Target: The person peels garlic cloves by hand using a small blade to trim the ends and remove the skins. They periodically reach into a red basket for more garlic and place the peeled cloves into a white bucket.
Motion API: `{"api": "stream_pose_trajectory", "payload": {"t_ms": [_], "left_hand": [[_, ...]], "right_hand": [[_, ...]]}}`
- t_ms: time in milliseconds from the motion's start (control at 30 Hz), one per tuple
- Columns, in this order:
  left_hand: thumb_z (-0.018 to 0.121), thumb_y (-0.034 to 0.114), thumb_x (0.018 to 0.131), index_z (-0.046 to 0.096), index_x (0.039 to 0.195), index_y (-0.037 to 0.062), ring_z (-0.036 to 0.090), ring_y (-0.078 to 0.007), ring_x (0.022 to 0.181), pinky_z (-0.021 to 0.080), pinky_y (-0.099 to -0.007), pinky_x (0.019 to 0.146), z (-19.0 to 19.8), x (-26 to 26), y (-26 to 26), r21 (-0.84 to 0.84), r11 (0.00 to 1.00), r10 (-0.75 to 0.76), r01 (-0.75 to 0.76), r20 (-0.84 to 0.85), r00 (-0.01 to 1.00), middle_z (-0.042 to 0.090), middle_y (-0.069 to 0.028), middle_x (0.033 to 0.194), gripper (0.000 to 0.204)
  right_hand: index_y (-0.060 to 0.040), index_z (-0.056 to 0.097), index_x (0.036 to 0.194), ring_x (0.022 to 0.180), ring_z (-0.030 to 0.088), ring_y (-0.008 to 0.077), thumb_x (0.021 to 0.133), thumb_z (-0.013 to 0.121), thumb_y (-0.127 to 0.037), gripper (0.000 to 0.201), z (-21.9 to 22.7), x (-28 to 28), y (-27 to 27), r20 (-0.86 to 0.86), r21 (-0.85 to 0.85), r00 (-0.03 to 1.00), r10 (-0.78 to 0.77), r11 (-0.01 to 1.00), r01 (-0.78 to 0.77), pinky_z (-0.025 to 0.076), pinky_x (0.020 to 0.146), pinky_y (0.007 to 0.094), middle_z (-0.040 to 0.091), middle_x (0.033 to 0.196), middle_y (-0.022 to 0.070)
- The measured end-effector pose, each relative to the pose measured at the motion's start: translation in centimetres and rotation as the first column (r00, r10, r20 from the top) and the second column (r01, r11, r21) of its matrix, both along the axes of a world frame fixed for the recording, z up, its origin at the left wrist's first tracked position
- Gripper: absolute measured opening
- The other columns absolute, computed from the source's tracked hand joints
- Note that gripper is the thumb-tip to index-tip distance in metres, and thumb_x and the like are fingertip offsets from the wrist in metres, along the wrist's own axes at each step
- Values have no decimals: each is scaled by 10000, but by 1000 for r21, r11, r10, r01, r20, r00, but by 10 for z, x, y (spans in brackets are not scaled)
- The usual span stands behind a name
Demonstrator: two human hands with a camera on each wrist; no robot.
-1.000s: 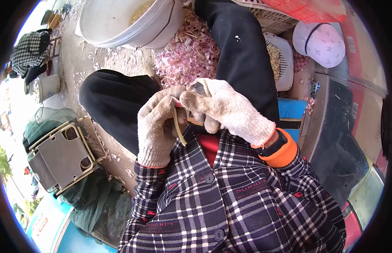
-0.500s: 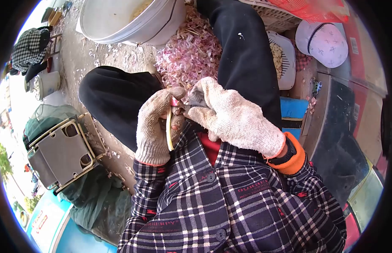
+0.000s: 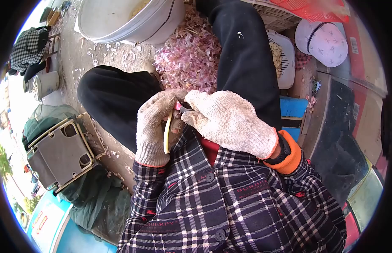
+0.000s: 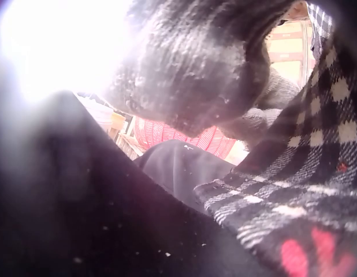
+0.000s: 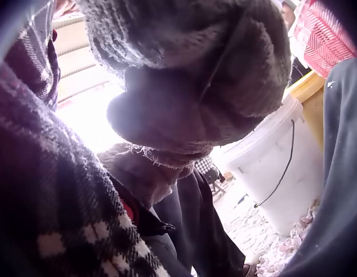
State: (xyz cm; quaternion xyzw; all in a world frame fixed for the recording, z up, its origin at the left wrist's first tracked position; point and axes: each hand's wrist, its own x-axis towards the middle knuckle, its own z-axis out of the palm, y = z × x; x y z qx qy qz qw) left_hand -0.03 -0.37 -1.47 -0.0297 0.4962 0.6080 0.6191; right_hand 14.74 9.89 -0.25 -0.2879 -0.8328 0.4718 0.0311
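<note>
In the head view my left hand (image 3: 154, 126), in a soiled knit glove, pinches a garlic piece with pink skin (image 3: 178, 105). Its pale yellow stem (image 3: 167, 133) hangs down across the palm. My right hand (image 3: 232, 120), gloved too, is close against it, with thumb and forefinger gripping a small dark blade-like piece (image 3: 186, 109) that points at the pink skin. In the left wrist view the left glove (image 4: 190, 63) is dark against glare. The right glove (image 5: 196, 75) fills the top of the right wrist view, its fingers curled; the garlic is hidden there.
Between the legs lies a heap of pink garlic skins (image 3: 187, 63). A large white bucket (image 3: 158, 25) with pale cloves stands beyond it. At right are a white basket of cloves (image 3: 286, 63) and a pale hat (image 3: 326, 44). A folding stool (image 3: 63, 156) is at left.
The right hand drew back from the left hand, opening a gap, then came in again to the pink skin. The stem has swung to hang more upright. The left hand stays in place.
</note>
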Motion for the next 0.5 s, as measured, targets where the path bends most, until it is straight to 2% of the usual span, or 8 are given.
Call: {"api": "stream_pose_trajectory", "payload": {"t_ms": [67,167,233,267,300,333,400,500], "left_hand": [[607,140,912,664,1027,-68,539,-90,474,402,-186,401,5,2,2,-18,1000,-15,15,-18,1000,615,-55,708,245],[610,143,912,673,997,-62,530,-78,475,385,-182,399,7,10,3,-62,998,-13,5,-129,992,611,-42,700,230],[609,142,914,677,980,-58,509,-65,470,368,-182,400,3,13,2,-100,995,-24,2,-223,975,599,-30,690,221],[601,138,927,669,993,-58,502,-64,469,375,-184,408,6,7,0,-77,993,-102,89,-184,978,607,-35,701,218],[601,138,927,669,993,-58,502,-64,469,375,-184,408,7,8,0,-78,993,-101,88,-184,978,607,-35,701,218],[603,145,933,664,1004,-60,504,-68,469,382,-186,412,6,10,2,-54,997,-71,63,-174,982,618,-43,715,225],[604,151,940,659,1015,-61,507,-72,468,388,-187,416,6,12,4,-31,999,-46,42,-161,986,629,-50,728,232],[636,160,936,645,1062,-71,557,-96,528,429,-205,455,5,14,5,-26,999,15,-23,-248,969,648,-66,769,263]], "right_hand": [[-75,606,1048,681,639,372,903,656,-309,280,-1,1,-2,-31,4,1000,2,1000,-2,477,560,469,621,703,162],[-66,614,1010,681,637,374,910,650,-303,260,2,1,-3,46,-27,999,-5,1000,6,475,558,468,628,717,165],[-52,625,981,705,633,384,919,640,-283,240,2,1,-1,16,-164,1000,-27,986,29,474,582,446,634,737,175],[-52,625,981,705,633,384,919,640,-283,240,3,0,0,16,-165,999,-29,986,31,474,582,446,634,737,175],[-54,638,974,751,645,381,928,615,-305,256,6,1,2,36,-257,998,-47,965,55,487,632,458,645,765,183],[-56,651,967,797,657,377,937,589,-327,280,7,1,3,58,-346,996,-63,935,79,501,683,470,656,793,190],[-56,652,959,810,657,374,937,590,-334,286,5,1,5,79,-388,994,-81,916,105,499,689,465,657,809,190],[-49,649,955,843,655,368,940,583,-333,292,5,0,8,121,-485,990,-66,867,117,502,711,452,659,852,191]]}}
